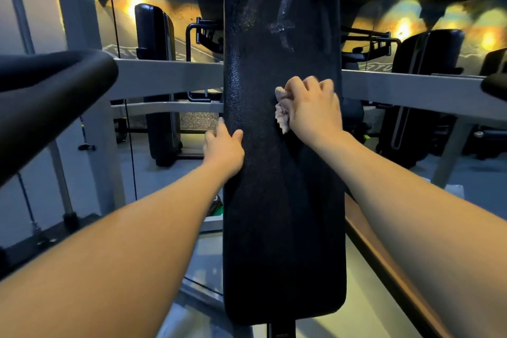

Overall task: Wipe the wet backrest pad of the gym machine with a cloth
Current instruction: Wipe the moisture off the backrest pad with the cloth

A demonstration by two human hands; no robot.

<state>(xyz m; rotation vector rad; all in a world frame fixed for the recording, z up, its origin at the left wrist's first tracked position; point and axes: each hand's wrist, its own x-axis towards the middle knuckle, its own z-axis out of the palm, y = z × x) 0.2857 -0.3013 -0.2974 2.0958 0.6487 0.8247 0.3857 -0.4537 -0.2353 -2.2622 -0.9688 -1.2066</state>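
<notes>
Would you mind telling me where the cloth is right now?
The cloth is bunched in the right hand, pressed against the backrest pad at about mid-height, right of centre.

The backrest pad [282,200] stands upright dead centre, running top to bottom. The left hand [223,149] sits on the pad's left edge, thumb on its face. Higher up and to the right, the right hand [312,107] presses the cloth [282,112] against the pad. A frame crossbar [164,75] passes behind; a padded handle [52,85] juts in at left.
</notes>
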